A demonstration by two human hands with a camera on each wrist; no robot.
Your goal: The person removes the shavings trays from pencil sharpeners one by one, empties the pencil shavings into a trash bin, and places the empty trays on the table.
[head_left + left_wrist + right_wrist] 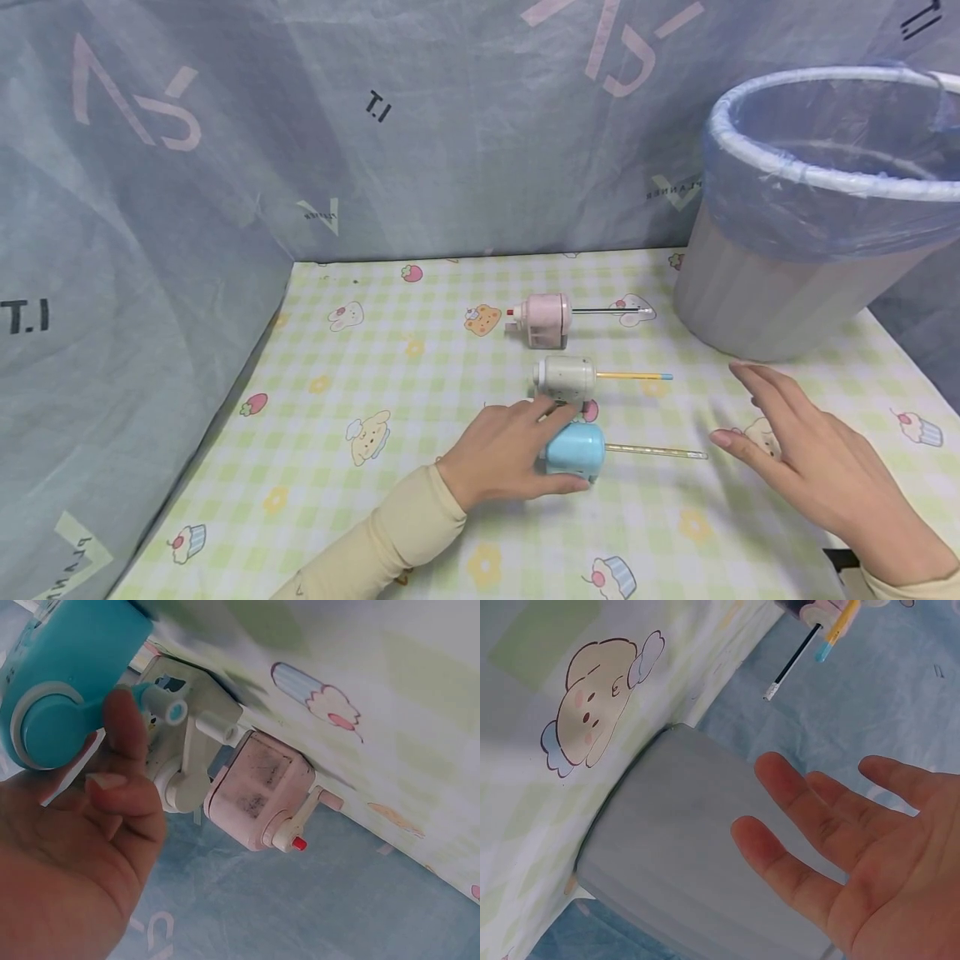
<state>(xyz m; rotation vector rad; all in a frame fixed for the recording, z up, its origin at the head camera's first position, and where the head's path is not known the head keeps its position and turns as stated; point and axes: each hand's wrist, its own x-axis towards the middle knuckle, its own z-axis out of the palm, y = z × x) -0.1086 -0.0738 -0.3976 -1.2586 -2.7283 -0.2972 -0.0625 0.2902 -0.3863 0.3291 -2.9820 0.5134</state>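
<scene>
Three small crank pencil sharpeners lie in a column on the checked tablecloth (375, 350), each with a pencil sticking out to the right. My left hand (534, 452) grips the nearest one, the blue sharpener (581, 446), with fingers over its top and the thumb under it. In the left wrist view a fingertip of the left hand (112, 787) lies against the blue sharpener's (67, 667) crank. Behind it lie the beige sharpener (566, 377) and the pink sharpener (546, 319). My right hand (795, 442) hovers with fingers spread, just right of the blue sharpener's pencil (656, 452), holding nothing.
A grey waste bin (787, 275) lined with a blue bag stands at the back right, close beyond my right hand (840, 840). Blue fabric walls (187, 167) enclose the table at the left and back. The table's right edge runs near the bin.
</scene>
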